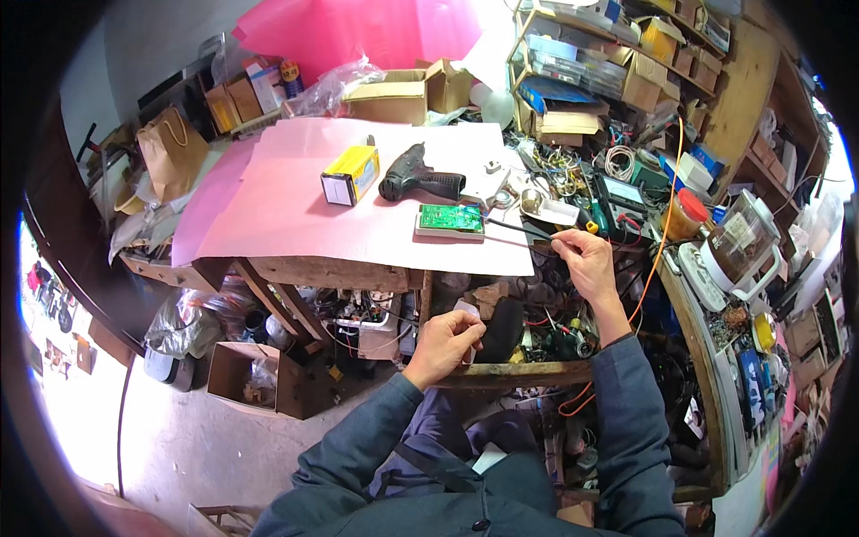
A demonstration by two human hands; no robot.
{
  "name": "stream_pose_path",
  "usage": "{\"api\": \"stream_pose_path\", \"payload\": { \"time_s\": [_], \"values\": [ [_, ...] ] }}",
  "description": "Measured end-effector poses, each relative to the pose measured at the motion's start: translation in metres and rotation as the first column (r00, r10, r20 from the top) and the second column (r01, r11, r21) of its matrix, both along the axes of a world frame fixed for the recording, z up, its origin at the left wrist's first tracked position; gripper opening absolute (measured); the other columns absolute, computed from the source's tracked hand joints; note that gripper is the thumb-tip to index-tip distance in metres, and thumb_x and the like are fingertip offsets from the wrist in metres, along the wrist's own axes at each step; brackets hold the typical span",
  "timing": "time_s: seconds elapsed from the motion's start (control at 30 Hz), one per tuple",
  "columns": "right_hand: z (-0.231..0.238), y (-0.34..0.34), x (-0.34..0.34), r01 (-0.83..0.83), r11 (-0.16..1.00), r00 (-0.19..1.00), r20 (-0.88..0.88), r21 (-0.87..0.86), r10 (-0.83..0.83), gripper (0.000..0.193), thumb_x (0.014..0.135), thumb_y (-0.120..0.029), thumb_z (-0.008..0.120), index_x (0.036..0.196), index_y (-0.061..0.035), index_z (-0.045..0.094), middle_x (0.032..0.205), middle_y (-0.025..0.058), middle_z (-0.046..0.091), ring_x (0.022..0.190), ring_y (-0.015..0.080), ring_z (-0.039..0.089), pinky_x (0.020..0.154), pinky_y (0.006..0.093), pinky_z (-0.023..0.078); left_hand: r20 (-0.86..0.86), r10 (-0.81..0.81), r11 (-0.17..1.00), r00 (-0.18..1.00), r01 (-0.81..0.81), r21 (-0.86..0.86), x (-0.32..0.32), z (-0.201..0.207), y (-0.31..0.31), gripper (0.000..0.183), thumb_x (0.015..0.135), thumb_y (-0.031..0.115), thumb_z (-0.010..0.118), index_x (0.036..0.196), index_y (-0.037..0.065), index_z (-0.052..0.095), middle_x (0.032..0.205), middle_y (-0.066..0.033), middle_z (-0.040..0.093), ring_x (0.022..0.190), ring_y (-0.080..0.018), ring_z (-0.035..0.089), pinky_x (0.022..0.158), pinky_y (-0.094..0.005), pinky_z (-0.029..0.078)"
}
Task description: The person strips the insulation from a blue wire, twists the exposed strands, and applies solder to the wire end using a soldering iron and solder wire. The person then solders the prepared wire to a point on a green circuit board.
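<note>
A green circuit board [450, 217] lies in a pale shallow housing near the front edge of the pink-covered table. My right hand [586, 259] is closed on a thin dark rod [519, 229], whose far end reaches the board's right side; its exact kind is unclear. Lower down, in front of the table, my left hand [444, 347] pinches a small whitish flat piece [467, 309], partly hidden by the fingers. Behind the board lies a black cordless drill [420, 176] on its side, with a yellow box [351, 175] to its left.
Tangled wires and tools [573, 183] crowd the right of the table. An orange cable [660, 242] hangs down beside my right arm. Farther right are a red-lidded jar [687, 213] and a clear jug [743, 242]. An open carton [258, 380] sits on the floor at left.
</note>
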State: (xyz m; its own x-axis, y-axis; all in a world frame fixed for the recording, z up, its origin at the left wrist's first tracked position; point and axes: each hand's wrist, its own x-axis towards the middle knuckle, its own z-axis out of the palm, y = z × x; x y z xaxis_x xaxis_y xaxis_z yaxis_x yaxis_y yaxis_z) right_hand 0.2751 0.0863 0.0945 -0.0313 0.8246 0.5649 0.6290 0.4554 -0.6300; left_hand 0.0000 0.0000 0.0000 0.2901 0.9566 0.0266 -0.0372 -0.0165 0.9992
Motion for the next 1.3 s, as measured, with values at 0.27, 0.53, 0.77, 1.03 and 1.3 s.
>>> {"api": "stream_pose_path", "payload": {
  "time_s": [0.27,0.53,0.77,1.03,1.3],
  "values": [
    [0.011,-0.005,0.007,0.017,0.999,0.997,0.078,0.032,-0.019,0.015,0.092,-0.011,0.077,0.102,0.0004,0.078,0.079,0.0034,0.073,0.073,0.0093,0.064,0.068,0.0264,0.05,0.074,-0.045,0.999,0.996,0.047,-0.028,0.009,0.005,-0.002,0.015,0.105,0.017,0.066,0.101,0.003,0.069,0.078,-0.0024,0.071,0.056,-0.0058,0.06,0.048,-0.0214,0.044],
    [0.009,-0.008,0.004,0.033,0.999,0.996,0.077,0.007,-0.034,0.016,0.092,-0.011,0.077,0.101,0.0014,0.078,0.081,0.0057,0.074,0.074,0.0109,0.065,0.069,0.0275,0.051,0.078,-0.024,0.999,0.997,0.027,-0.031,0.008,0.003,-0.003,0.017,0.102,0.016,0.068,0.101,-0.001,0.07,0.077,-0.005,0.071,0.055,-0.0076,0.061,0.049,-0.0244,0.047],
    [0.005,-0.007,0.005,0.027,0.999,0.996,0.086,0.032,-0.03,0.016,0.092,-0.011,0.077,0.101,0.0013,0.078,0.084,0.0066,0.076,0.076,0.0109,0.068,0.07,0.0272,0.052,0.059,-0.045,0.999,0.997,0.046,-0.02,0.006,0.003,-0.003,0.015,0.104,0.018,0.067,0.1,0.003,0.069,0.079,-0.0023,0.071,0.056,-0.0057,0.06,0.048,-0.0215,0.044],
    [0.008,-0.015,-0.003,0.053,0.999,0.997,0.063,-0.013,-0.052,0.017,0.091,-0.013,0.075,0.1,0.0004,0.078,0.084,0.0136,0.076,0.073,0.0192,0.071,0.069,0.0314,0.053,0.059,-0.027,0.998,0.998,0.03,-0.049,0.004,0.006,-0.004,0.017,0.103,0.016,0.067,0.102,0.0,0.07,0.076,-0.0043,0.071,0.055,-0.0072,0.061,0.048,-0.0239,0.045],
    [0.006,-0.042,-0.009,0.0,0.994,0.995,-0.098,-0.108,-0.01,0.017,0.093,-0.013,0.074,0.101,0.0012,0.078,0.077,0.007,0.074,0.069,0.0104,0.066,0.064,0.0287,0.051,0.093,-0.045,0.997,0.995,0.051,-0.065,-0.001,0.002,-0.001,0.019,0.106,0.02,0.065,0.109,0.002,0.071,0.084,-0.0039,0.074,0.06,-0.0067,0.063,0.052,-0.0208,0.047]
  ]
}}
